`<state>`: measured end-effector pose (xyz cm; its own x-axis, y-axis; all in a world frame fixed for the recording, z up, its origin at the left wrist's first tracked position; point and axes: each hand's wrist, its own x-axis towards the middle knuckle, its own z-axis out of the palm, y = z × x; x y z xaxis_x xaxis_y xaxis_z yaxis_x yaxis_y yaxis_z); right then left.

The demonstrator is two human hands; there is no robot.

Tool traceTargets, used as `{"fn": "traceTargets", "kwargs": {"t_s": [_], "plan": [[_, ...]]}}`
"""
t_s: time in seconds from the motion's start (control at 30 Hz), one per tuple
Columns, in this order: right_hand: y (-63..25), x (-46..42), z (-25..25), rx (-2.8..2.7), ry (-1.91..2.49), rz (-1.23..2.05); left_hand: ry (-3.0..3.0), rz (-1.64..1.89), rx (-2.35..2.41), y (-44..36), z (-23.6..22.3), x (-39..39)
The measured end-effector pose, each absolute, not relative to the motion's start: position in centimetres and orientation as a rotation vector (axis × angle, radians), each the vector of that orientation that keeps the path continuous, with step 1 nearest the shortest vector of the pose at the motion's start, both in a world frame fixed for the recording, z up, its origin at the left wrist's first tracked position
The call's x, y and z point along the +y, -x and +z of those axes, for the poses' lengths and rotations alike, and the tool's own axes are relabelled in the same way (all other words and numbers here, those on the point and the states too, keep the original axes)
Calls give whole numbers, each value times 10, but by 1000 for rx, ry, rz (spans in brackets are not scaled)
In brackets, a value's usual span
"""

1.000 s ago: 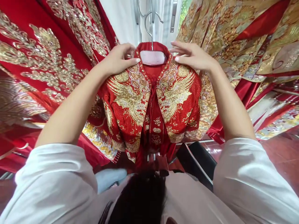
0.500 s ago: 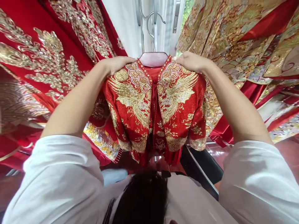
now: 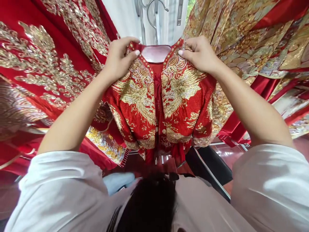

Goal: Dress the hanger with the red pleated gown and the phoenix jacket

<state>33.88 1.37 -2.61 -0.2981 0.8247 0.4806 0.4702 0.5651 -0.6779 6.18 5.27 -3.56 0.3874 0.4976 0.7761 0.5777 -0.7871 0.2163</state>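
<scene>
A red jacket [image 3: 183,106] with gold embroidered wings hangs in front of me on a pink hanger [image 3: 155,53] with a metal hook. My left hand [image 3: 118,58] pinches the jacket's left shoulder next to the collar, thumb on the front. My right hand [image 3: 200,53] grips the right shoulder the same way, fingers curled over the fabric. Both arms reach up from white sleeves. The jacket's front is parted down the middle, showing a red inner layer.
Other red and gold embroidered garments [image 3: 48,64] hang close on the left, and gold-patterned ones [image 3: 253,38] on the right. A white window frame [image 3: 178,13] stands behind the hanger. A dark box edge [image 3: 210,164] and a red glossy floor lie below.
Both hands have gone from lying on the collar to gripping the shoulders. The jacket and hanger dropped a little, then rose again.
</scene>
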Motion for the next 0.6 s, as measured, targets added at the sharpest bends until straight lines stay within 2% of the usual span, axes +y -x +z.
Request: {"fn": "traceTargets", "kwargs": {"t_s": [0.1, 0.17, 0.33, 0.43, 0.5, 0.6], "plan": [[-334, 17, -24, -1880, 866, 328, 2438, -1631, -1044, -70, -27, 62], [-335, 21, -24, -1871, 864, 365, 2492, -1685, -1112, -71, -24, 66], [-370, 24, -31, -2098, 1059, 503, 2980, -1207, -1249, -37, -31, 60], [-399, 16, -44, -2237, 1092, 604, 3092, -965, -1524, -4, -49, 55], [-409, 10, -57, -2133, 1089, 641, 3058, -1086, -1726, 13, -64, 57], [-409, 5, -77, -1905, 1093, 507, 3034, -1345, -1851, 24, -85, 67]]}}
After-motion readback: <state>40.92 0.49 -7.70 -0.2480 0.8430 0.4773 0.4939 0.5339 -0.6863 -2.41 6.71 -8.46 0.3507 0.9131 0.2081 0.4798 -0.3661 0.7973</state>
